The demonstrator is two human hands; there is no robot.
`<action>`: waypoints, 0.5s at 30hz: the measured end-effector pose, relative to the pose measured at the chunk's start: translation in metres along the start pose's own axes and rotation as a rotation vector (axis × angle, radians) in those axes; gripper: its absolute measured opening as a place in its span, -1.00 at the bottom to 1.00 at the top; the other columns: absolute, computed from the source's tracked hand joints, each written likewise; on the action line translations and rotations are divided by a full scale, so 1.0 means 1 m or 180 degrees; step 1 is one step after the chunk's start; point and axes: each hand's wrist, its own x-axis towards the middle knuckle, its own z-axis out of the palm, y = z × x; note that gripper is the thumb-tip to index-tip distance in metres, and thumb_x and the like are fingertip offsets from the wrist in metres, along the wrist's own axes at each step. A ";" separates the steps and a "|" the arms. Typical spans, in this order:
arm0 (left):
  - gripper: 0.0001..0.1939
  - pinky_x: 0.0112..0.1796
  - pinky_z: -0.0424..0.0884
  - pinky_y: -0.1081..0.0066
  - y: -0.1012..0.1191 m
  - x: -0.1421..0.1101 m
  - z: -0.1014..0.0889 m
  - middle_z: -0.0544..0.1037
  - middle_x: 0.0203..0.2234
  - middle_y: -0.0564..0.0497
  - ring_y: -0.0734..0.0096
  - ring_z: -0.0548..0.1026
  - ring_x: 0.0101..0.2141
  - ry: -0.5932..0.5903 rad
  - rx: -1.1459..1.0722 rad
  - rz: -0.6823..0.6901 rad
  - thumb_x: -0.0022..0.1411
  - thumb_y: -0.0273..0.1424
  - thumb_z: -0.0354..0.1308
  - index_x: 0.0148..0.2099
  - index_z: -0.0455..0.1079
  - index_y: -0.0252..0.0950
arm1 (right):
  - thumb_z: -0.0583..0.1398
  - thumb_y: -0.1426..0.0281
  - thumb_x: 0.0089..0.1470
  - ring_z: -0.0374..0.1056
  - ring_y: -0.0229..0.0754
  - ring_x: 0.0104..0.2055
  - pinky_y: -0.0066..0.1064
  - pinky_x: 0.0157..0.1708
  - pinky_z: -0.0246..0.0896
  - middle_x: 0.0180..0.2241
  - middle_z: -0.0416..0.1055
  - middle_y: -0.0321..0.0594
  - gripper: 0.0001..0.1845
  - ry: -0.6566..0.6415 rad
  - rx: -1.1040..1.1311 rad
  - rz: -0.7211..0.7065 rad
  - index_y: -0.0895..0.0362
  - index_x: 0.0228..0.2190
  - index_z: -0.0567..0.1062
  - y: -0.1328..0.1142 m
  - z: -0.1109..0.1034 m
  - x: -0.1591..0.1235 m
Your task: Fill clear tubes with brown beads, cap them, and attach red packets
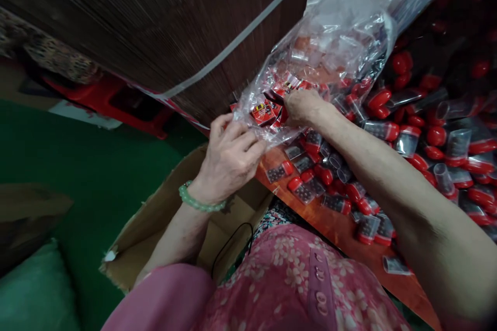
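Observation:
My left hand [229, 158], with a green bead bracelet [200, 199] on its wrist, pinches the lower edge of a clear plastic bag [334, 36]. My right hand [305, 107] grips the same bag a little farther up, its fingers curled over the plastic. Inside the bag are several small red-and-clear packaged items [263, 113], with printed labels showing through. Below the hands, many small clear vials with red caps [279, 171] lie loose on an orange wooden table [341, 232], and more are heaped at the right.
A large dark-brown strapped carton [155, 26] rises behind the bag. An open cardboard box [233, 212] sits below my left forearm, with a black cord in it. A red plastic stool [112, 103] stands on the green floor [93, 176] at the left, beside a green cushion [34, 289].

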 end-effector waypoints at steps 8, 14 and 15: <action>-0.88 0.17 0.37 -0.04 0.017 -0.009 -0.013 0.64 -0.35 0.06 0.31 0.48 -0.22 0.0100 -0.0016 0.0128 0.33 -0.52 0.19 -0.14 0.51 -0.22 | 0.31 0.37 0.14 0.51 0.21 0.08 -0.13 -0.02 0.44 0.00 0.57 0.19 -0.57 -0.0254 -0.0081 -0.0075 0.31 0.02 0.54 0.001 -0.009 -0.011; -0.89 0.14 0.39 0.00 0.033 -0.013 -0.018 0.62 -0.42 0.10 0.34 0.46 -0.31 0.0191 -0.0041 0.0148 0.34 -0.55 0.20 -0.11 0.48 -0.30 | 0.30 0.26 0.13 0.52 0.25 0.02 -0.10 -0.09 0.42 0.03 0.53 0.19 -0.53 -0.0017 -0.0090 -0.0260 0.31 -0.01 0.54 0.013 0.002 -0.015; -0.89 0.11 0.41 0.02 0.035 -0.013 -0.017 0.62 -0.43 0.09 0.35 0.46 -0.33 0.0209 -0.0097 0.0147 0.33 -0.55 0.22 -0.09 0.47 -0.33 | 0.30 0.24 0.13 0.52 0.25 0.01 -0.12 -0.12 0.42 0.03 0.52 0.19 -0.53 -0.0011 -0.0088 -0.0272 0.30 -0.02 0.54 0.015 0.002 -0.016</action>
